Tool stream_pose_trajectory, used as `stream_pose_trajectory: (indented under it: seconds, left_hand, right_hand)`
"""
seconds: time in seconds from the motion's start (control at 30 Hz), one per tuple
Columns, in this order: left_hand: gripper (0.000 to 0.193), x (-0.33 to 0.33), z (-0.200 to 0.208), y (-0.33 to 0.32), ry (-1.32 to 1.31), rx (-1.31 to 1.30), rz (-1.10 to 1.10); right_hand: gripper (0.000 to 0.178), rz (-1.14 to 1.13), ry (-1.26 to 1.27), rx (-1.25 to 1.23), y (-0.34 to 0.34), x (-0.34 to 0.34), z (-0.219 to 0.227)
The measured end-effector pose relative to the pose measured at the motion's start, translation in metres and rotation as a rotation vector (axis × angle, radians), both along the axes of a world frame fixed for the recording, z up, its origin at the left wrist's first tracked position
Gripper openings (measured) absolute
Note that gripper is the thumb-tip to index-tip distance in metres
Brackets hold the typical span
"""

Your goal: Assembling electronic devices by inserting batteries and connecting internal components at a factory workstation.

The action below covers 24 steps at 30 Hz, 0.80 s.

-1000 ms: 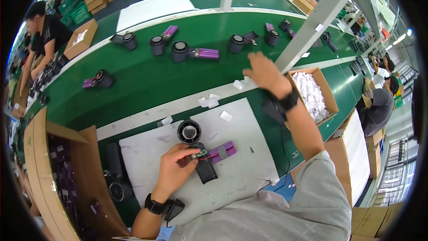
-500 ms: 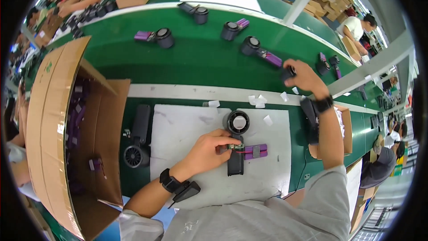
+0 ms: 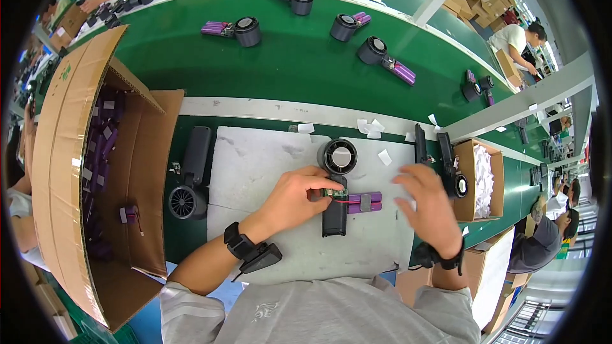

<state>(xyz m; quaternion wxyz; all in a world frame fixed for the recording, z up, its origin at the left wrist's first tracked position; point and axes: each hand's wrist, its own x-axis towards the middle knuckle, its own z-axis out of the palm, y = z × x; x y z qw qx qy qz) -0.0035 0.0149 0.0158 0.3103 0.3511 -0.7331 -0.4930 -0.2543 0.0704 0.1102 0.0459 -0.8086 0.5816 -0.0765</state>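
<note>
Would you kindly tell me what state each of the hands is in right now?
Left hand: closed, pinching the green circuit board.
Right hand: open, seemingly empty, beside the purple battery pack.

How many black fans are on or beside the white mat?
3: one fan on the mat, one left of it, one right, by the box. The right hand may hide more.

The mat (image 3: 268,159) bears one device (image 3: 337,164), one battery pack (image 3: 365,202).

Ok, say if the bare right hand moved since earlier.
Yes, backward: the right hand came from over the long green surface to the right edge of the pale flat mat.
</note>
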Motion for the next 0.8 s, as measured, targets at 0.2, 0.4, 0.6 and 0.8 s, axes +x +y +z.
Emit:
stream_pose_trajectory:
  seconds: [0.2, 0.4, 0.6, 0.8]
  left_hand:
    - [0.031, -0.003, -0.002, 0.0, 0.009, -0.016, 0.023]
    - [0.032, -0.001, -0.005, 0.004, -0.028, -0.061, 0.044]
    - [0.031, 0.0, -0.01, 0.004, -0.033, -0.176, 0.044]
    - [0.032, -0.004, -0.005, 0.0, -0.005, -0.211, -0.051]
  right_hand:
    - [0.055, 0.158, -0.382, 0.157, -0.006, 0.031, -0.056]
    - [0.056, 0.149, -0.513, 0.371, -0.003, 0.03, -0.042]
    - [0.052, 0.017, -0.862, 0.842, 0.001, 0.025, -0.036]
    - [0.066, 0.014, -1.385, 1.261, 0.01, 0.018, -0.042]
